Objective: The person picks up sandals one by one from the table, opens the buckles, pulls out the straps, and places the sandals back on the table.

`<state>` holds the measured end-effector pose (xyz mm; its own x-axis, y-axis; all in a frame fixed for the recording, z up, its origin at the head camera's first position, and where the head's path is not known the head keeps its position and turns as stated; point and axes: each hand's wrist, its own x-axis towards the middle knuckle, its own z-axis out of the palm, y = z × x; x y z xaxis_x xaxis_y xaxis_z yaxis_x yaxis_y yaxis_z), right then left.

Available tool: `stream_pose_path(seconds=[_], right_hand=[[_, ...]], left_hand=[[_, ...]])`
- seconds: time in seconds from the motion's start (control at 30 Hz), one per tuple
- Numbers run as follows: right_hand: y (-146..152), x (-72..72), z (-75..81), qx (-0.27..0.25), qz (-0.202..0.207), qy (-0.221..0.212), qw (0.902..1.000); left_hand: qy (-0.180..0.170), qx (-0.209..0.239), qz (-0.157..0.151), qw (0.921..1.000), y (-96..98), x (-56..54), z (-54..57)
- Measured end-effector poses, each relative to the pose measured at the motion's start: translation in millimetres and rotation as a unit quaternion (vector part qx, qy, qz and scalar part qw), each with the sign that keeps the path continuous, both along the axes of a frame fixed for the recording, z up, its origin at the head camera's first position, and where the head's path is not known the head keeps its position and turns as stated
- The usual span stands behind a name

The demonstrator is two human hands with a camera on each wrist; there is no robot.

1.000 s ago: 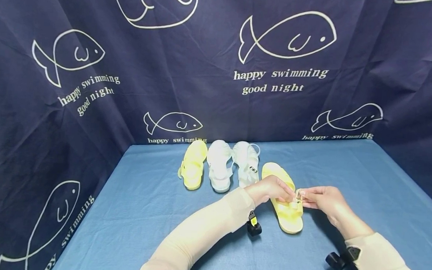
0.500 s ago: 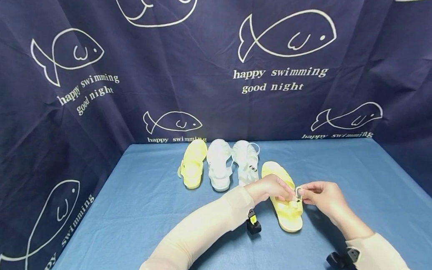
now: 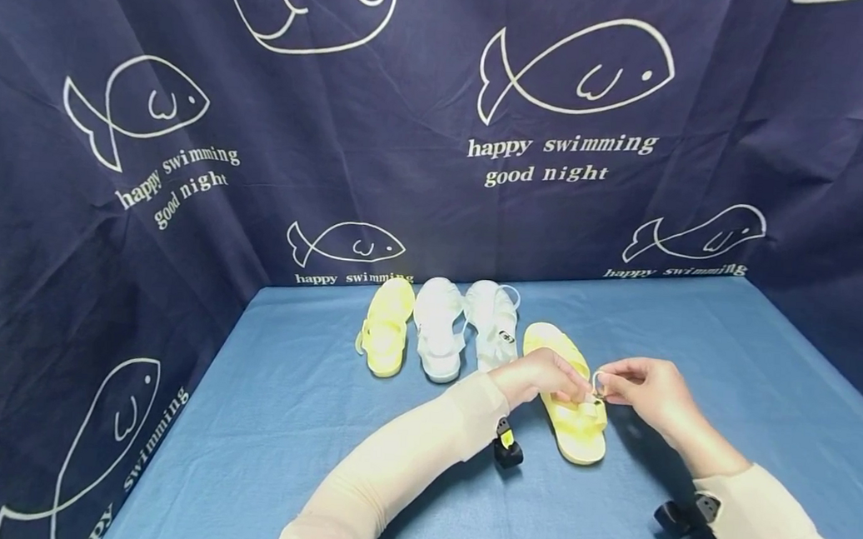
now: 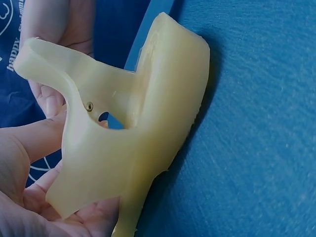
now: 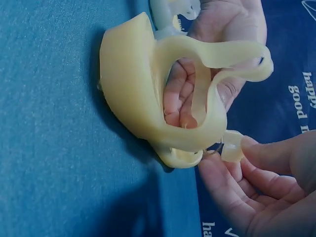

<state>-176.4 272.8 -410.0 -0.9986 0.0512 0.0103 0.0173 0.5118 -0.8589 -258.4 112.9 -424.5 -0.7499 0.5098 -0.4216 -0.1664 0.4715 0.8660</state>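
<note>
A pale yellow sandal [image 3: 579, 440] stands on the blue cloth, its sole down. My left hand [image 3: 540, 376] grips its upper from the left; in the left wrist view the fingers [image 4: 91, 217] pass under the yellow band and the thumb lies on the near side. On the other side, my right hand [image 3: 648, 395] pinches the end of the ankle strap [image 5: 232, 146] between thumb and fingers. A small metal buckle [image 5: 213, 148] shows beside that strap end, partly hidden by a fingertip. Whether the strap runs through the buckle is unclear.
Left of the hands stand a second yellow sandal [image 3: 385, 329], a white sandal [image 3: 438, 328] and a pale bluish sandal [image 3: 490, 319] in a row. The blue cloth [image 3: 300, 427] covers the table. Behind it hangs a dark fish-print curtain [image 3: 437, 186].
My right hand has risen slightly, and the strap loop between the fingers now stands higher above the sandal. My left hand and the other sandals have stayed in place.
</note>
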Motion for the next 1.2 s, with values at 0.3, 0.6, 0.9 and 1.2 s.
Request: stream_pose_path(seconds=[0.3, 0.6, 0.9, 1.2], right_hand=[[17, 10.1, 1.3, -0.014, 0.020, -0.043, 0.9988], [30, 22.6, -4.4, 0.026, 0.056, -0.090, 0.9940], [29, 22.5, -7.1, 0.000, 0.060, -0.103, 0.9928], [26, 19.7, -6.0, -0.016, 0.052, -0.095, 0.9940]], left_hand=[[0.001, 0.005, -0.033, 0.9994, -4.4, -2.9, 1.1], [-0.005, 0.026, -0.054, 0.9982, -6.0, -3.1, 0.9], [-0.010, 0.022, -0.042, 0.9988, -5.9, -1.4, 0.6], [-0.016, 0.024, -0.026, 0.9992, -4.2, -1.3, -0.1]])
